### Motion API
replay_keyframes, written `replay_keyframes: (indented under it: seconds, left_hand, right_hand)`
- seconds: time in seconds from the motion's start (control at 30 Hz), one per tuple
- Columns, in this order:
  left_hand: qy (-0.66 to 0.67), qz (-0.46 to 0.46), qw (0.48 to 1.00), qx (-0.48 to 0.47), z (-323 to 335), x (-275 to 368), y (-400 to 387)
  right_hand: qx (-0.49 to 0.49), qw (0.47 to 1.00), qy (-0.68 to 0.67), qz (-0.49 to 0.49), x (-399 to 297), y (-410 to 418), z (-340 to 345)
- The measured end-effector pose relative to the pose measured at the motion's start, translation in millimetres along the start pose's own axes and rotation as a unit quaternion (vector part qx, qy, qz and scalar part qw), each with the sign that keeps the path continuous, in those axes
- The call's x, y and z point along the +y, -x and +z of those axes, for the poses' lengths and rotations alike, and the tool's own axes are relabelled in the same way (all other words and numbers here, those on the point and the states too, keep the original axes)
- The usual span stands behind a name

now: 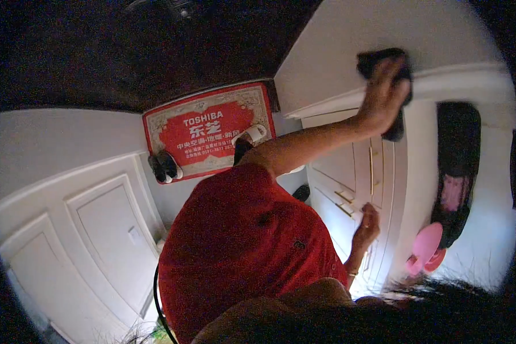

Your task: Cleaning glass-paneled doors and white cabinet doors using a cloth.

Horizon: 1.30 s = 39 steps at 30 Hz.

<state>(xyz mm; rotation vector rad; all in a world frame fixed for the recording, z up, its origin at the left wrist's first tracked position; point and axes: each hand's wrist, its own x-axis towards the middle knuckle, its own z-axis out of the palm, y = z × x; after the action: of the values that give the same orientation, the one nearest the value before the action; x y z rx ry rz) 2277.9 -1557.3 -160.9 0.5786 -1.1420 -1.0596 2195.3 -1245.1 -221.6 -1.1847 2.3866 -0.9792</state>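
My left hand (385, 94) is raised at the upper right, its fingers spread over a black cloth (395, 131). It presses the cloth against a white moulding (451, 79) and the pale surface beside it; the hand is blurred. Lower down, my right hand (368, 225) hangs with bent fingers in front of a white cabinet (331, 167) with gold handles. No object shows in my right hand, but its fingertips are not clear. My red shirt fills the middle of the view.
A red and beige doormat (206, 129) bearing writing lies on the floor, with dark shoes (165, 167) on its corner. One white slipper (258, 132) is on my foot. White panelled doors (107, 219) stand at left. A dark elongated item (458, 137) and a pink oval object (428, 243) are at right.
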Motion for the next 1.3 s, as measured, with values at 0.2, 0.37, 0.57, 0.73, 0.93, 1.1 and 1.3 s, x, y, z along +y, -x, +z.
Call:
replay_keyframes:
  seconds: [0.2, 0.37, 0.57, 0.73, 0.93, 1.1, 1.3]
  left_hand:
    - [-0.159, 0.140, 0.977, 0.006, 20, -35, -56]
    - [-0.203, -0.008, 0.978, 0.053, -21, -109, -90]
    - [-0.169, -0.167, 0.962, 0.137, -84, -296, -114]
    - [-0.472, -0.228, 0.849, 0.070, -182, -480, 40]
    - [0.028, -0.523, 0.840, 0.138, -122, -440, 35]
    - [-0.098, -0.404, 0.904, 0.105, -70, -228, -132]
    - [-0.189, -0.053, 0.979, 0.058, -16, -60, -212]
  right_hand:
    - [0.128, 0.957, 0.211, -0.156, -10, -67, -14]
    - [0.107, 0.964, 0.194, -0.144, 8, -72, -4]
    - [0.178, 0.921, 0.272, -0.214, -23, -102, -19]
    - [0.171, 0.908, 0.269, -0.273, -24, -139, 3]
    - [0.203, 0.888, 0.320, -0.260, -31, -138, -5]
    - [0.215, 0.889, 0.317, -0.251, -34, -134, -11]
    - [0.224, 0.902, 0.292, -0.226, -11, -135, -10]
